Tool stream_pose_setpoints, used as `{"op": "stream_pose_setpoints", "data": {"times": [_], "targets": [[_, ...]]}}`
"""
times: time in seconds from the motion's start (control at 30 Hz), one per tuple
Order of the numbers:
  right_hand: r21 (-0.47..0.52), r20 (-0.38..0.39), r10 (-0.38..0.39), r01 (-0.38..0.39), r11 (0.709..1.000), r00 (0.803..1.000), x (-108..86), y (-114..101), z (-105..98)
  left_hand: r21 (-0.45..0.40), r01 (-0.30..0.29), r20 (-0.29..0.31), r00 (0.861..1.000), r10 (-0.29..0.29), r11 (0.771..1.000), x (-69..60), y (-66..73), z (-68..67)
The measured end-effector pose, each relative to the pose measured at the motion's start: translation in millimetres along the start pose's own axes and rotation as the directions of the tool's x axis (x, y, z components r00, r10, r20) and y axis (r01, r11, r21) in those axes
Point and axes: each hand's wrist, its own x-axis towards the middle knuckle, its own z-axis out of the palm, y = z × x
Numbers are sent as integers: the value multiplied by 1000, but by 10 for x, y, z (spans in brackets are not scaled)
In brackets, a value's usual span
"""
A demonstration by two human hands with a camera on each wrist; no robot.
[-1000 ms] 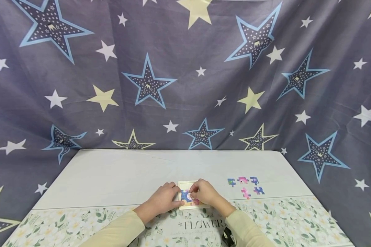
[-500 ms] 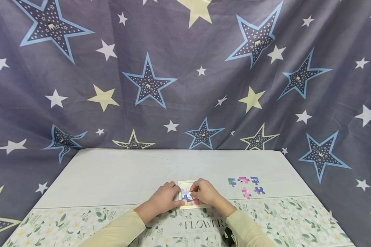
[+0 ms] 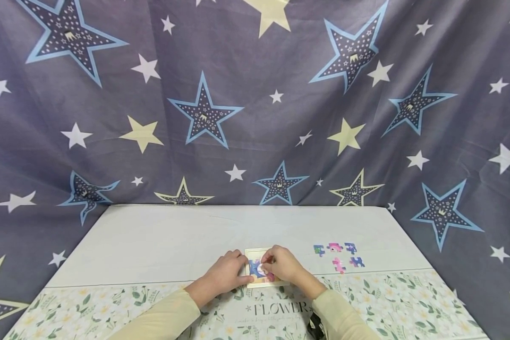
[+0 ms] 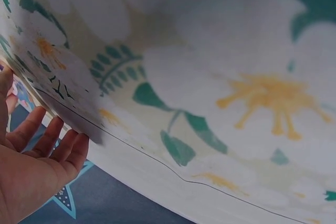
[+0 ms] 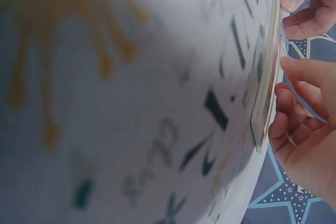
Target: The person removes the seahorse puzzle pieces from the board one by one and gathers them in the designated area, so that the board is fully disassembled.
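A small shallow puzzle tray (image 3: 258, 250) with a pale rim lies in front of me, with blue, pink and orange pieces in it. My left hand (image 3: 225, 272) grips the tray's left side, thumb at the near corner and fingers at the far one. In the left wrist view the fingers of this left hand (image 4: 44, 156) lie along the tray's edge. My right hand (image 3: 283, 264) is over the tray, thumb and index finger pinching a jigsaw piece (image 3: 261, 269) that is mostly hidden. The right wrist view has the tray (image 5: 266, 77) edge-on beside the right hand (image 5: 310, 119).
To the right of the tray lie several loose jigsaw pieces, among them a pink one (image 3: 338, 265) and a blue one (image 3: 356, 262). A floral cloth (image 3: 123, 302) covers the table's near part. A star-patterned curtain (image 3: 246, 94) hangs behind the table.
Both hands stay nearly in place. Only the look of the blue pieces under the right fingers shifts slightly: paler half a second ago, darker now. The loose pieces have not moved.
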Motion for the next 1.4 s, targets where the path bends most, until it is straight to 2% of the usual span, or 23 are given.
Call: {"op": "stream_pose_setpoints", "data": {"times": [0.2,0.63,0.93,1.4], "targets": [[16,-16,-13,14,1000,1000,-6,6,-45,-9,6,13,1000,-6,1000,9,6,-12],[2,-22,20,-20,1000,1000,-53,33,-164,-22,4,15,1000,-3,1000,12,-7,-11],[-19,-55,15,-16,1000,998,-90,118,-262,-22,27,29,999,-26,999,18,2,-12],[-33,-104,25,-29,999,994,-168,262,-362,-18,27,21,999,-26,999,6,4,-18]]}}
